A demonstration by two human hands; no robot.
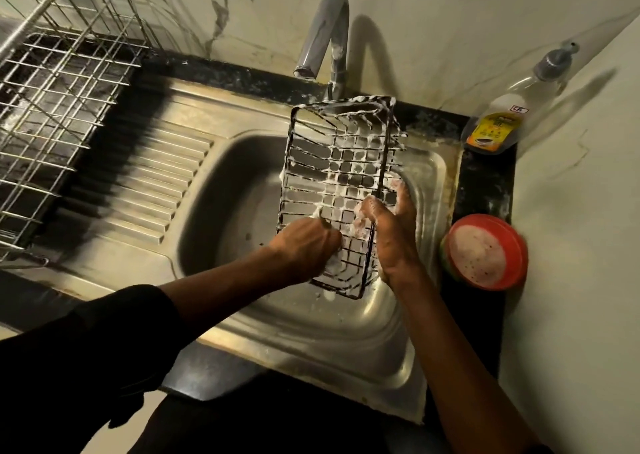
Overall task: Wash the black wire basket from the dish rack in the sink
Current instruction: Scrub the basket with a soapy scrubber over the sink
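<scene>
Gripping black wire basket (341, 176) rim, right hand (394, 235).

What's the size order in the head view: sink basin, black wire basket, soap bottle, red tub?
1. sink basin
2. black wire basket
3. soap bottle and red tub: too alike to rank

Back wall (433, 13): pale, grey-veined, stained behind the tap (341, 38). It meets the plain right wall (581, 263) in a corner. Table (485, 183): black stone, flecked with white residue. Light dim, yellowish; hard tap shadow on back wall.
</scene>
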